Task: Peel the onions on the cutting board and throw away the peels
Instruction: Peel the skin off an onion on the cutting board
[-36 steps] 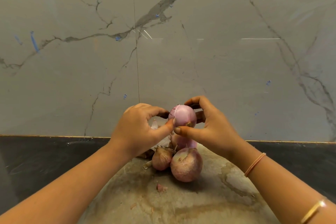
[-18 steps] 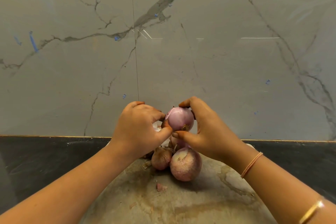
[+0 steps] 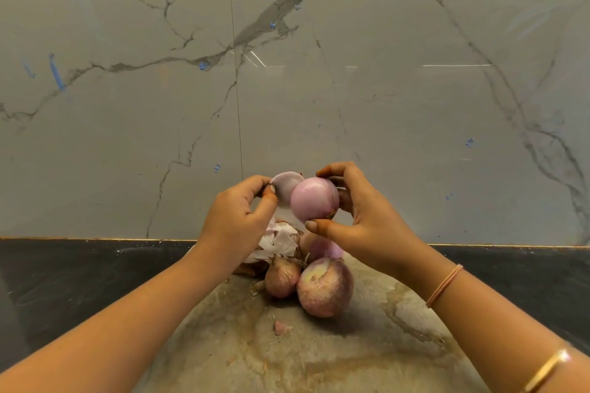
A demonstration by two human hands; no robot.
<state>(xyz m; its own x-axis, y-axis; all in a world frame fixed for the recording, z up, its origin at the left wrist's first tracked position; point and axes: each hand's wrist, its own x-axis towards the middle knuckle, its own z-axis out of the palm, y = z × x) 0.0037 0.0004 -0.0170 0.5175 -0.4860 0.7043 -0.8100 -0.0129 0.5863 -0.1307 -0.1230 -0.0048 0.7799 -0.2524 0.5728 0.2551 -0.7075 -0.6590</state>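
My right hand (image 3: 360,217) grips a smooth pale-purple onion (image 3: 314,199) above the board, fingers behind it and thumb under it. My left hand (image 3: 238,220) pinches a curved flap of peel (image 3: 285,183) lifted off the onion's left side. Below, on the worn stone cutting board (image 3: 319,354), lie a large onion with skin (image 3: 325,286), a small brown onion (image 3: 281,277) and a peeled purple onion (image 3: 322,249) partly hidden behind them. A pile of loose peels (image 3: 277,241) lies beside my left wrist.
A small pink peel scrap (image 3: 281,327) lies on the board in front of the onions. The board sits on a dark counter (image 3: 79,274) against a grey marble wall (image 3: 287,73).
My left hand has pulled a layer of peel up and away to the left of the held onion. The onion has turned in my right hand, showing a smooth peeled face.
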